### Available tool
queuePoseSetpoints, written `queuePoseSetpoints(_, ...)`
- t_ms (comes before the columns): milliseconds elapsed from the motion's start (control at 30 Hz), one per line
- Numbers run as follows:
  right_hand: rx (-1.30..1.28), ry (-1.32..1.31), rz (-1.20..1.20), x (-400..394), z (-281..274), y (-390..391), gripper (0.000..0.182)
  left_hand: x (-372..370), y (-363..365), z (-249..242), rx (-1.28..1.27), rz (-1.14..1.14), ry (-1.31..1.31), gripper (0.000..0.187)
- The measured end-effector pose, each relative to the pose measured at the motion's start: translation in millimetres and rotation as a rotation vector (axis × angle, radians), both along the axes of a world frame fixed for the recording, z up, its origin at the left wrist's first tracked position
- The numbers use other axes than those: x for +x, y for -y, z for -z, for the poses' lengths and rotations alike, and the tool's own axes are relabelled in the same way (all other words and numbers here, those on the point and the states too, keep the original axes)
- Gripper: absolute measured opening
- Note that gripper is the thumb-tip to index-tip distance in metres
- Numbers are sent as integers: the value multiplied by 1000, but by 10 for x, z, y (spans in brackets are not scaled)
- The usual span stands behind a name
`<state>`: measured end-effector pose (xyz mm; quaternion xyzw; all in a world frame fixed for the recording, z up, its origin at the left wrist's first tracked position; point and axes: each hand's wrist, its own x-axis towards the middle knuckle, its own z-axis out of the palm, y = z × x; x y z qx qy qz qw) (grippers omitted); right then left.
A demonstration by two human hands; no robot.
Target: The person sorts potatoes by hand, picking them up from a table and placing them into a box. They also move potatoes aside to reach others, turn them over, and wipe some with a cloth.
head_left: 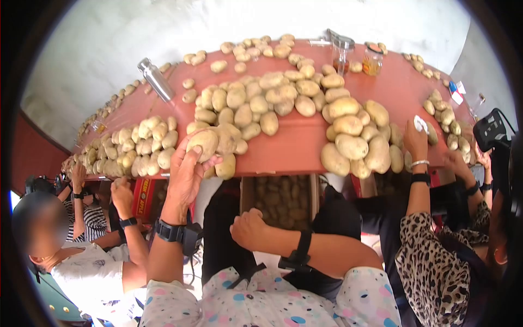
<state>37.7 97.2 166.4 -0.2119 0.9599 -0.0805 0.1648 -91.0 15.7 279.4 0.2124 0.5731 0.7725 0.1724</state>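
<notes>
A long red desk (305,144), heaped with potatoes, is being viewed from above and behind the wearer's arms. At far left, a seated co-worker's hand (122,195) is being raised toward a potato pile (136,150). Next, the left hand (184,171) is being stretched up to the desk's near edge, its grip wrapped around one potato (202,143), fingers pinching it from below and the side at the front of the central heap (256,103). For this pick to go well, the potato is probably best lifted straight off, so that neighbours resting against it are not being rolled over the edge. Below the desk edge, a box of potatoes (283,199) is being shown. The right hand (248,228) is being held low, well apart from the desk, its grip pressed together into an empty fist. At right, another person's hand (417,140) is being rested beside a further pile (357,136).
</notes>
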Motion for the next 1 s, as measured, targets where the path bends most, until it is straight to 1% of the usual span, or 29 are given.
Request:
queuePoseSetpoints(33,31,-106,-25,17,87,-4,22,54,49,111,-8,3,29,38)
queuePoseSetpoints(67,63,-213,-53,32,167,0,27,94,107,237,-47,69,72,38)
queuePoseSetpoints(100,57,-191,-54,10,222,0,27,123,158,358,-81,133,110,39)
queuePoseSetpoints(167,169,-86,15,-106,192,-46,26,163,221,570,-108,145,132,39)
queuePoseSetpoints(200,171,-79,15,-152,188,-85,26,179,236,624,-119,149,145,39)
queuePoseSetpoints(267,296,19,132,-235,174,-180,29,193,249,652,-107,162,173,40)
queuePoseSetpoints(400,339,78,195,-335,189,-326,31,264,245,623,-30,178,162,41)
queuePoseSetpoints(467,408,-33,201,-338,169,-399,31,304,263,622,-26,193,161,41)
queuePoseSetpoints(500,409,-31,199,-357,159,-442,31,325,289,637,-25,192,163,41)
queuePoseSetpoints(567,422,-111,212,-421,135,-540,30,382,366,680,-11,181,190,40)
queuePoseSetpoints(600,363,-187,263,-464,211,-601,28,421,406,720,-10,179,195,40)
queuePoseSetpoints(633,364,-180,255,-449,146,-685,28,472,455,780,8,193,229,40)
queuePoseSetpoints(700,174,-282,310,-385,-7,-888,28,549,514,917,24,192,274,40)
queuePoseSetpoints(733,170,-273,296,-381,-68,-983,28,595,499,1009,-28,161,341,40)
queuePoseSetpoints(800,-46,-214,293,-383,-192,-1141,21,638,451,1271,-135,116,449,39)
queuePoseSetpoints(833,-46,-209,283,-363,-277,-1182,21,636,395,1409,-132,107,454,39)
queuePoseSetpoints(900,-94,-212,336,-329,-434,-1246,22,613,234,1659,-342,103,528,37)
queuePoseSetpoints(933,-140,-216,392,-322,-453,-1258,21,591,154,1777,-338,103,531,37)
queuePoseSetpoints(1000,-115,-181,408,-316,-516,-1288,20,542,-13,2000,-415,103,599,36)
